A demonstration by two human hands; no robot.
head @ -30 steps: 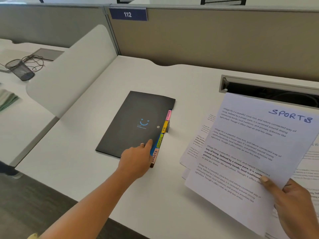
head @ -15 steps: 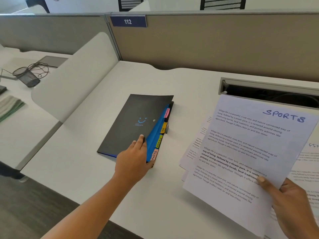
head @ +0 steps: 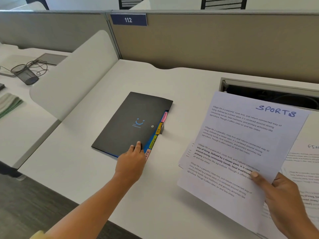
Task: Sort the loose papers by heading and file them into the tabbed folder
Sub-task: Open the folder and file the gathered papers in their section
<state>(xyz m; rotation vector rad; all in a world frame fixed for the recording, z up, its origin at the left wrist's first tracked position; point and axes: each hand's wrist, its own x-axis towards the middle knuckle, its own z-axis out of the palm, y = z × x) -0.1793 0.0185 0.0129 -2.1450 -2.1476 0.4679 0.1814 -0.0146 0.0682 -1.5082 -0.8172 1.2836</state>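
Note:
A black tabbed folder [head: 127, 121] with a blue smile mark lies on the white desk [head: 164, 195]. Coloured tabs [head: 158, 131] stick out along its right edge; pink, yellow, green and orange ones are visible. My left hand [head: 129, 164] grips the cover's near right corner with two fingertips on top, and a thin strip of blue inner leaf shows beside them. My right hand [head: 283, 195] holds up a printed sheet headed SPORTS [head: 241, 144] by its lower right edge, thumb on the front. More loose papers [head: 307, 161] lie on the desk under it, one heading starting "FIN".
An open cable slot [head: 269, 94] runs along the desk's back right, behind the papers. A white curved divider [head: 74, 75] stands on the left. Beyond it, a mesh pen cup [head: 25, 75] and cables sit on the neighbouring desk. A tan partition wall closes the back.
My left hand reached the tabs, then lifted the cover and showed a wide blue leaf. Now the cover sits lower, nearly flat. The SPORTS sheet stays held up.

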